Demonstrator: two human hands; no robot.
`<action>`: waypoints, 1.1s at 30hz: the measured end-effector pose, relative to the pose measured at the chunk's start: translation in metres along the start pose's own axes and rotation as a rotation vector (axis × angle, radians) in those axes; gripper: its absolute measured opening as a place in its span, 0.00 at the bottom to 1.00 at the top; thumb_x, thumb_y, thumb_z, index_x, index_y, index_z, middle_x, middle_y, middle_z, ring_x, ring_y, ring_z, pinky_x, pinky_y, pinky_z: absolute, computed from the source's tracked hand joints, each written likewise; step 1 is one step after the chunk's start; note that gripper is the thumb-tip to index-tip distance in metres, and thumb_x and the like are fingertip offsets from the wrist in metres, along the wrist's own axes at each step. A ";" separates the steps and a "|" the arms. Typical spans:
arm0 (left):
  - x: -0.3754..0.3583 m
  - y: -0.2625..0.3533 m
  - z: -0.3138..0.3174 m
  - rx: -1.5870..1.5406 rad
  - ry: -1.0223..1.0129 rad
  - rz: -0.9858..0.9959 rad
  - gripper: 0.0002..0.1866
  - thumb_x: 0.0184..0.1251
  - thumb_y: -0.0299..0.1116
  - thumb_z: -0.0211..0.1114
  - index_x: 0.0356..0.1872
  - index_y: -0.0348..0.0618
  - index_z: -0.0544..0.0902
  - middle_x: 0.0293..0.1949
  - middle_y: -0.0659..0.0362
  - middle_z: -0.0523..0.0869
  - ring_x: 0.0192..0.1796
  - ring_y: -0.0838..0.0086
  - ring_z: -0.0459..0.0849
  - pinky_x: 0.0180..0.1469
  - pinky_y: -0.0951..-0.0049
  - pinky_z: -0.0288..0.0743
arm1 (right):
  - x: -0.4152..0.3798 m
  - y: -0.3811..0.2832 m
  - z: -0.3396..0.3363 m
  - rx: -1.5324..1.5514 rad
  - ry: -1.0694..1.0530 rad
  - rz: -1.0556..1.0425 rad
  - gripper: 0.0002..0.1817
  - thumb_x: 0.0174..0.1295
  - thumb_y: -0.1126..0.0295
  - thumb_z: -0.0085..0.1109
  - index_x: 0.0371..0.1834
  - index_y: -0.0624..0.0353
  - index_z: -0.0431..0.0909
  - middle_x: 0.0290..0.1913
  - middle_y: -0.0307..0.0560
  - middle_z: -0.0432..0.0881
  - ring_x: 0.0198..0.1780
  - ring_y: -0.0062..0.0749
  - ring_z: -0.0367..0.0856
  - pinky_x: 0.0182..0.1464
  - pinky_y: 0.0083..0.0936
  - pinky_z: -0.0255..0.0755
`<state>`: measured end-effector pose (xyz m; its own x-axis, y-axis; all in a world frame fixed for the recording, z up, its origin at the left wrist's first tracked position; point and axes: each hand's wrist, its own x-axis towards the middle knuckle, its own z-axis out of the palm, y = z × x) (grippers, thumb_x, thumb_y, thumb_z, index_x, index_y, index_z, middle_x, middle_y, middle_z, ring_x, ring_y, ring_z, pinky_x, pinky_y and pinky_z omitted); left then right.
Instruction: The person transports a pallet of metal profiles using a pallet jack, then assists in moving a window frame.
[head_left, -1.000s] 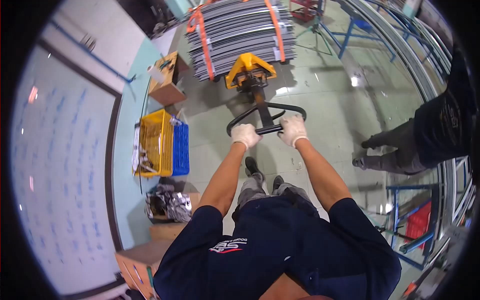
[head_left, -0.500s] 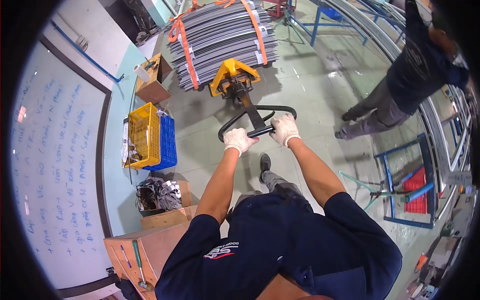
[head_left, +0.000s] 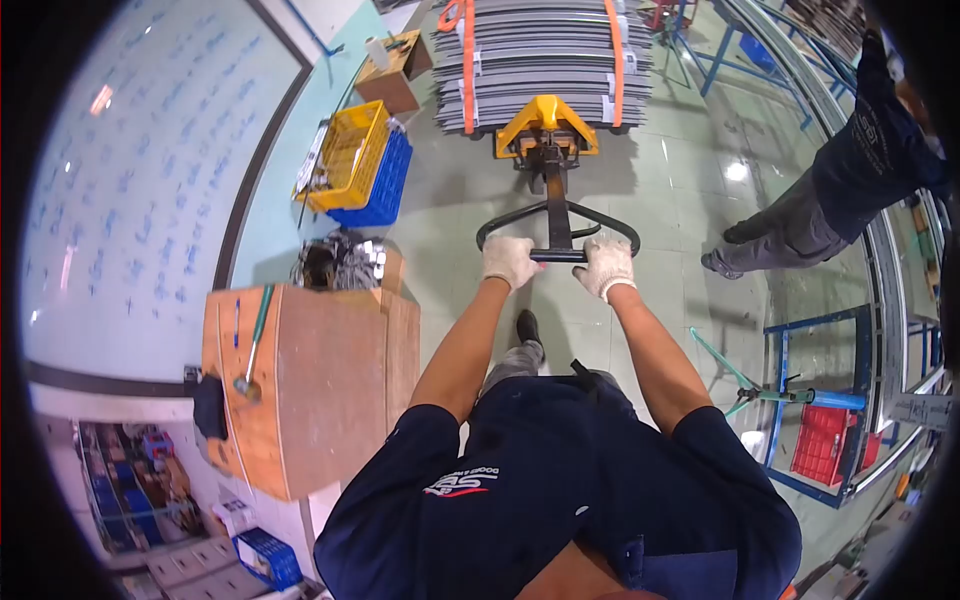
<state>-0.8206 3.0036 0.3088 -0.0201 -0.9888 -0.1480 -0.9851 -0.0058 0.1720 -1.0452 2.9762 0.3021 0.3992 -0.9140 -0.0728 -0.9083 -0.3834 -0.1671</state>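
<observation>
Both hands, in white knitted gloves, are clenched around the crossbar of the black looped steel handle point(head_left: 557, 232) of a yellow hand pallet truck point(head_left: 546, 125). The left hand point(head_left: 508, 261) wraps the bar on its left end, the right hand point(head_left: 605, 264) wraps it on the right end, and the handle's central shaft sits between them. The shaft runs straight away from the person, its long axis lying from the crossbar near the body up to the yellow pump housing farther off, so the truck points directly ahead across the pale green tiled floor point(head_left: 450, 210).

On the truck's far end rests a stack of flat grey metal sheets point(head_left: 545, 50), bound by two orange ratchet straps point(head_left: 467, 70) that cross it front to back. The stack touches the yellow housing at its near edge.

To the left of the handle, near the wall, a yellow plastic crate point(head_left: 345, 155) lies against a blue plastic crate point(head_left: 375, 185). Nearer the person stands a brown plywood box point(head_left: 310, 380), with a long-handled tool point(head_left: 252, 345) lying along its top near the left edge.

On the right side of the floor another person in dark top and grey trousers point(head_left: 820, 205) stands well apart from the truck, beside a blue steel rack point(head_left: 810, 400).
</observation>
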 end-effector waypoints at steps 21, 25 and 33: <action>-0.372 0.040 0.057 0.014 0.031 0.117 0.36 0.65 0.72 0.70 0.42 0.42 0.90 0.40 0.46 0.94 0.49 0.49 0.92 0.61 0.48 0.77 | -0.349 -0.110 0.070 0.002 0.033 0.045 0.20 0.59 0.54 0.68 0.50 0.52 0.89 0.54 0.48 0.91 0.60 0.45 0.88 0.68 0.47 0.72; -0.426 0.074 0.097 -0.011 0.076 0.189 0.33 0.71 0.69 0.66 0.43 0.44 0.88 0.41 0.46 0.94 0.50 0.49 0.92 0.60 0.48 0.77 | -0.419 -0.078 0.079 0.011 0.084 0.029 0.17 0.57 0.54 0.70 0.45 0.51 0.90 0.51 0.51 0.92 0.59 0.48 0.89 0.66 0.48 0.73; -0.540 0.172 0.153 -0.104 0.028 0.124 0.28 0.73 0.65 0.65 0.51 0.49 0.88 0.45 0.47 0.93 0.54 0.48 0.90 0.65 0.44 0.74 | -0.555 -0.018 0.096 0.000 0.179 -0.056 0.16 0.56 0.53 0.74 0.37 0.51 0.86 0.41 0.50 0.90 0.51 0.49 0.87 0.67 0.47 0.69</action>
<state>-1.0054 3.5590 0.2693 -0.1345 -0.9866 -0.0925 -0.9523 0.1029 0.2873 -1.2379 3.5029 0.2510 0.4202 -0.9004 0.1126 -0.8855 -0.4340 -0.1660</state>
